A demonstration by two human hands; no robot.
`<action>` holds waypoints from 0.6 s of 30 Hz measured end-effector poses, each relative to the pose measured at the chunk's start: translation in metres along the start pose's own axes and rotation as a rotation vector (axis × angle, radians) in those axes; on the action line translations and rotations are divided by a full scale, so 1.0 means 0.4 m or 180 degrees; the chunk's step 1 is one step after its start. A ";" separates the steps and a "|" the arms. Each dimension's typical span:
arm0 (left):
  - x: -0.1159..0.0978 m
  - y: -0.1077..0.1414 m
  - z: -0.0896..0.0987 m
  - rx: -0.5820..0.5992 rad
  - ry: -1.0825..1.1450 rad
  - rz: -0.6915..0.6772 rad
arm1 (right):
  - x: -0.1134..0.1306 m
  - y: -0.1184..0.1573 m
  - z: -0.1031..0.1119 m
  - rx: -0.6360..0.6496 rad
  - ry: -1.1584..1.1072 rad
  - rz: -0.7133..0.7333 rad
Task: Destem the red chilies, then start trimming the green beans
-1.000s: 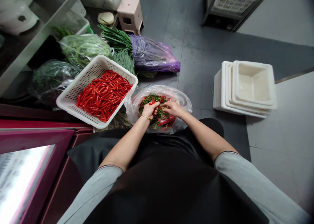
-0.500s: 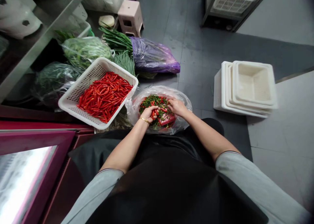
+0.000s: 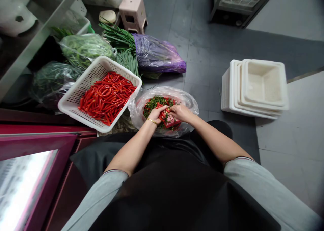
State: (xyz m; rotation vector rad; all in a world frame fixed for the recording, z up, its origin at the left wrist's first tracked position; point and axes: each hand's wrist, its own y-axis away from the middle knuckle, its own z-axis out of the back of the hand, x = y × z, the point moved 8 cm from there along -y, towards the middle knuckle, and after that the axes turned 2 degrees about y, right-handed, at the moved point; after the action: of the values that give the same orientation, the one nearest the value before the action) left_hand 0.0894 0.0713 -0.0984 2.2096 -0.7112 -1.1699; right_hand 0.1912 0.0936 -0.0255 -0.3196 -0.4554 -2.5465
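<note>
Over an open clear plastic bag [image 3: 188, 97], my left hand [image 3: 154, 116], with a gold bracelet at the wrist, is closed around several red chili peppers [image 3: 162, 115]. My right hand [image 3: 181, 112] meets it from the right, its fingers pinched at the stem ends of those chilies; the exact grip is partly hidden. In the bag lie green chili stems [image 3: 155, 102], more red chilies and a pink-and-red packet or box [image 3: 172, 121] below the hands. Left of the bag, a white perforated basket [image 3: 72, 104] holds a heap of loose red chilies [image 3: 106, 97].
Beyond the basket lie bagged greens [image 3: 86, 49] and green stalks in a purple bag [image 3: 160, 54]. A pink stool [image 3: 133, 11] stands farther back. Stacked white baskets [image 3: 263, 86] sit on the floor at right. A red-framed glass-fronted cabinet [image 3: 58, 153] is close at left.
My right hand has moved left, up to the chilies in my left hand. My left hand has shifted slightly right and up. The camera view has moved a little.
</note>
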 end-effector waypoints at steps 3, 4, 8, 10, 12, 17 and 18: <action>-0.074 0.033 -0.011 -0.0173 -0.0394 -0.1112 | 0.002 0.000 -0.040 -0.0007 -0.0837 -0.0305; -0.099 0.054 -0.019 -0.0133 -0.0602 -0.1458 | 0.001 0.002 -0.065 0.0051 -0.1121 -0.0472; -0.149 0.101 -0.004 -0.0014 -0.0551 -0.1684 | 0.047 0.024 -0.166 0.0272 -0.0793 -0.0637; -0.155 0.097 0.035 -0.0094 0.0059 -0.1279 | 0.083 0.033 -0.205 0.0386 -0.0012 -0.0473; -0.156 0.090 0.065 -0.0038 0.0567 -0.0835 | 0.093 0.037 -0.226 0.0525 0.0493 -0.0372; -0.137 0.094 0.082 0.0428 0.0839 -0.0122 | -0.071 0.042 -0.147 0.0634 0.0843 -0.0887; -0.127 0.096 0.080 0.0489 0.0820 -0.0027 | -0.112 0.049 -0.120 0.0597 0.0924 -0.1089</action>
State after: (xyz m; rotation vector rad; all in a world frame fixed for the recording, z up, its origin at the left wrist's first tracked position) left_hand 0.0298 0.0707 -0.0593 2.4350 -0.7029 -0.8363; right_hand 0.2327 0.0803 -0.0783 0.2139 -0.6766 -2.7875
